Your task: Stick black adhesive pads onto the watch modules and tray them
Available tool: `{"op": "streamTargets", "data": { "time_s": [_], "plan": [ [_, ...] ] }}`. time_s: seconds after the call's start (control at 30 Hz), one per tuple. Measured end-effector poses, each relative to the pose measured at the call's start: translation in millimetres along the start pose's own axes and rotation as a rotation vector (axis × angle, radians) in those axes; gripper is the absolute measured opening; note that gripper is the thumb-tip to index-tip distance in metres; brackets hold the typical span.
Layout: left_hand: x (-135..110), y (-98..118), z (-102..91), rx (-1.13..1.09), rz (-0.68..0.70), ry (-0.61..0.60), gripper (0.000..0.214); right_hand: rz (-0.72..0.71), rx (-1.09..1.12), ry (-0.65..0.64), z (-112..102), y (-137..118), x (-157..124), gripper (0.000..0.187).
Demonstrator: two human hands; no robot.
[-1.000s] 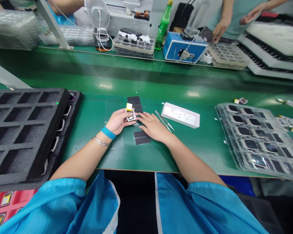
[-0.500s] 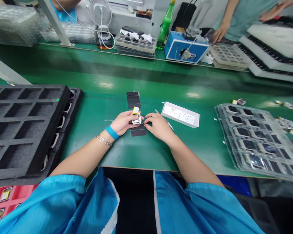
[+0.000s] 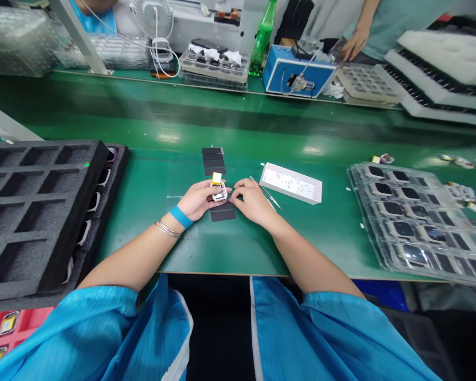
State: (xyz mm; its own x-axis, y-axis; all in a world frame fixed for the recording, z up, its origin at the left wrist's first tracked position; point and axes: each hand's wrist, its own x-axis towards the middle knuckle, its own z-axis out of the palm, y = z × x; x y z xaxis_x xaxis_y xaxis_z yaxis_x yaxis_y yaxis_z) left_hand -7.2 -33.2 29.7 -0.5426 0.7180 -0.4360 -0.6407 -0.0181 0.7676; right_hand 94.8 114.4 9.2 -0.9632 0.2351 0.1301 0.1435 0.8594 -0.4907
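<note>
My left hand (image 3: 197,200) holds a small silver watch case with a yellow part on top (image 3: 218,187) just above the green bench. My right hand (image 3: 251,200) has its fingers curled in a pinch beside that case, over a strip of black pads (image 3: 214,160). What the right fingertips grip is too small to make out. Thin metal tweezers (image 3: 268,197) lie just right of my right hand.
A shallow white tray (image 3: 292,183) with small parts sits right of the hands. Clear blister trays of watch cases (image 3: 414,225) fill the right side. Stacked black foam trays (image 3: 39,206) stand at the left. Across the belt are a blue box (image 3: 297,78), a green bottle (image 3: 263,39) and another person's hand (image 3: 351,46).
My right hand went from lying flat on the black strip to a curled pinch next to the watch case. Both hands drew slightly closer together.
</note>
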Motion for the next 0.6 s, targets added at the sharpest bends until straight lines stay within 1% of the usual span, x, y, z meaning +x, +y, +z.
{"op": "streamTargets", "data": {
  "time_s": [0.13,0.2,0.27,0.3,0.37,0.47,0.53,0.6],
  "plan": [
    [0.7,0.8,0.1,-0.003,-0.009,0.012,0.022,-0.07,-0.075,-0.063,-6.8,-6.0,-3.9,0.009],
    [1.3,1.0,0.0,-0.001,-0.015,0.014,0.022,-0.147,-0.091,-0.075,-16.0,-10.8,-8.4,0.007],
    [1.5,0.9,0.2,0.008,-0.014,0.015,0.022,-0.229,-0.058,-0.049,-27.1,-14.8,-12.3,0.007],
    [1.4,0.7,0.4,0.014,-0.011,0.016,0.022,-0.262,-0.018,-0.014,-32.3,-16.1,-13.6,0.008],
    [0.5,0.1,1.5,0.027,0.003,0.019,0.023,-0.311,0.103,0.096,-39.8,-17.1,-14.3,0.007],
    [-2.3,-1.6,4.2,0.051,0.051,0.018,0.026,-0.308,0.331,0.261,-40.4,-16.1,-12.5,0.007],
    [-4.5,-2.7,6.0,0.078,0.075,0.01,0.029,-0.247,0.482,0.282,-35.2,-15.1,-11.5,0.01],
    [-6.5,-3.5,7.2,0.115,0.075,-0.004,0.032,-0.173,0.587,0.234,-29.1,-14.6,-11.4,0.011]
  ]
}}
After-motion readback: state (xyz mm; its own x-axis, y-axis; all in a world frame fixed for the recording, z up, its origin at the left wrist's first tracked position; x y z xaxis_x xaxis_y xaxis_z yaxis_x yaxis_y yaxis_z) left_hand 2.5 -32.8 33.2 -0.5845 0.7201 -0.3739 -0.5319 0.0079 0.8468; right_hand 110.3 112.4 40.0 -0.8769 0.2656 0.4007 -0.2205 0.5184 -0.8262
